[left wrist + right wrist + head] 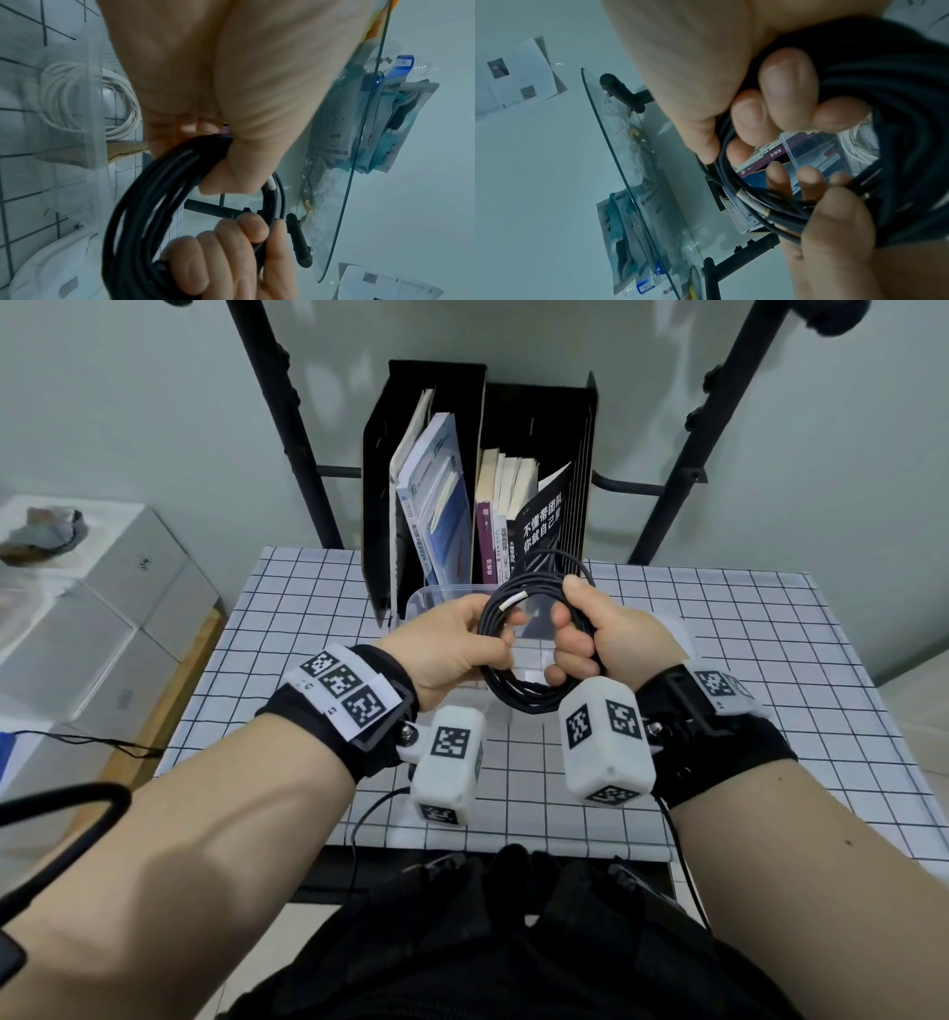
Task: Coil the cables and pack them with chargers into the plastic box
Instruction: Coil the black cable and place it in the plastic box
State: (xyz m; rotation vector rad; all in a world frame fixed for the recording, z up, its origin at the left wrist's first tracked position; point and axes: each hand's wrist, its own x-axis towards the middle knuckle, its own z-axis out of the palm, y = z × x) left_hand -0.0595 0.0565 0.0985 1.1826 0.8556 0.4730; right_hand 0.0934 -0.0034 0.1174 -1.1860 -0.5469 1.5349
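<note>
A coiled black cable [531, 695] [144, 203] [898, 142] with a small white tag hangs in the air between both hands, above the clear plastic box [426, 600]. My left hand [452, 644] grips the coil's left side, thumb over the strands. My right hand [590, 634] has its fingers curled through the loop and holds the right side. In the left wrist view a coiled white cable [77, 101] lies inside the clear plastic box [95, 125]. No charger can be made out.
The checked tablecloth [719, 711] covers the table. A black file holder [436, 454] with books stands behind the box. White cartons [102, 608] sit at the left, off the table. A black frame [287, 428] rises behind.
</note>
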